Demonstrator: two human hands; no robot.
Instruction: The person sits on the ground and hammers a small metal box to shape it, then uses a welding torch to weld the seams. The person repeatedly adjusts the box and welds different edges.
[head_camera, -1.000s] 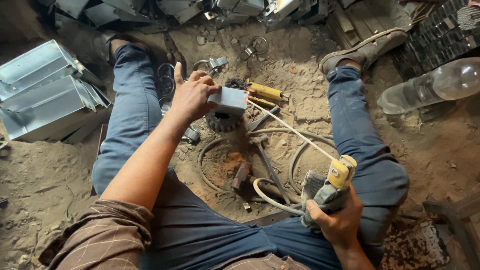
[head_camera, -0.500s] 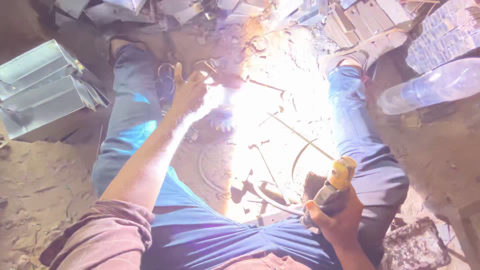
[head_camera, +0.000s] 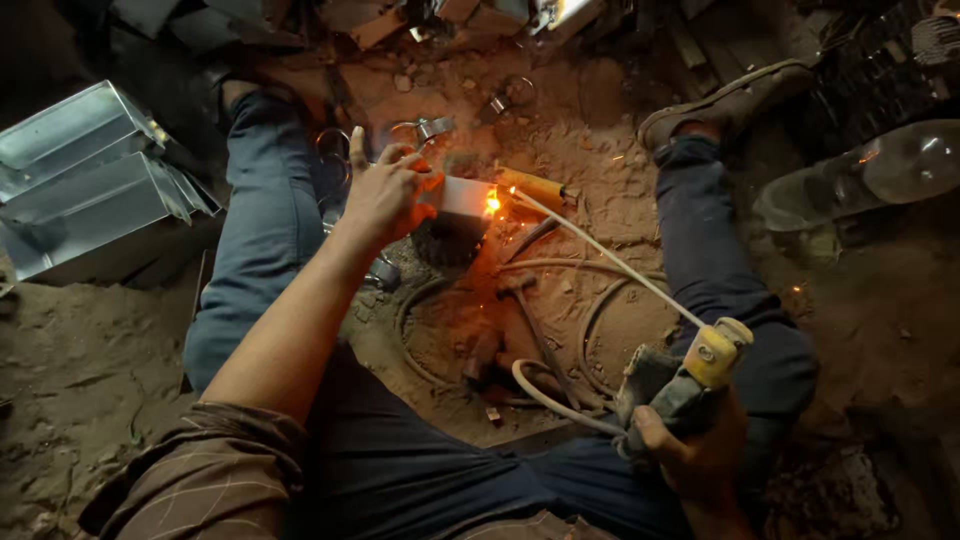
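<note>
I sit on a dirt floor with my legs spread. My left hand (head_camera: 385, 190) holds a small pale metal piece (head_camera: 462, 197) over a dark gear-like part (head_camera: 448, 240). My right hand (head_camera: 690, 445) grips a yellow-tipped welding electrode holder (head_camera: 715, 352). Its long white rod (head_camera: 600, 250) reaches up to the metal piece, where an orange glow (head_camera: 492, 203) burns at the tip. A yellow tool (head_camera: 535, 187) lies just beyond the glow.
Folded sheet-metal boxes (head_camera: 85, 170) lie at the left. A clear plastic bottle (head_camera: 870, 175) lies at the right. A hammer (head_camera: 530, 320), a coiled cable (head_camera: 560, 400) and metal scraps sit on the dirt between my legs.
A bright welding flash flared half a second ago and has died down to a small orange glow at the rod tip. Both hands have stayed in place.
</note>
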